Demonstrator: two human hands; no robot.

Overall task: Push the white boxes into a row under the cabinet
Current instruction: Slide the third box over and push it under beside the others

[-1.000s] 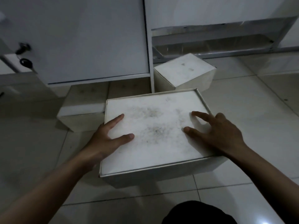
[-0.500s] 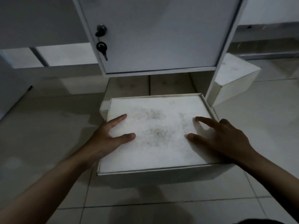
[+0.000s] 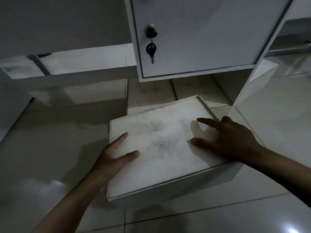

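Observation:
A large flat white box [image 3: 161, 145] with a dusty lid lies on the tiled floor in front of the white cabinet [image 3: 202, 39], skewed so its far right corner points at the gap below the cabinet. My left hand [image 3: 112, 158] holds its near left edge, thumb on the lid. My right hand [image 3: 232, 140] presses on the lid's right side, fingers spread toward the right edge. Two white boxes [image 3: 149, 93] [image 3: 195, 88] sit side by side in the gap under the cabinet. A further white box [image 3: 264, 71] shows partly behind the cabinet's right side panel.
A key [image 3: 151, 48] hangs in the lock of the cabinet door. A low white ledge with a metal bar [image 3: 75, 64] runs along the wall at the left. Glossy floor tiles [image 3: 50, 148] spread to the left and in front.
The large box has slid toward the cabinet gap and turned a little, its right side now further in. Both hands kept their places on the lid. My view has swung left.

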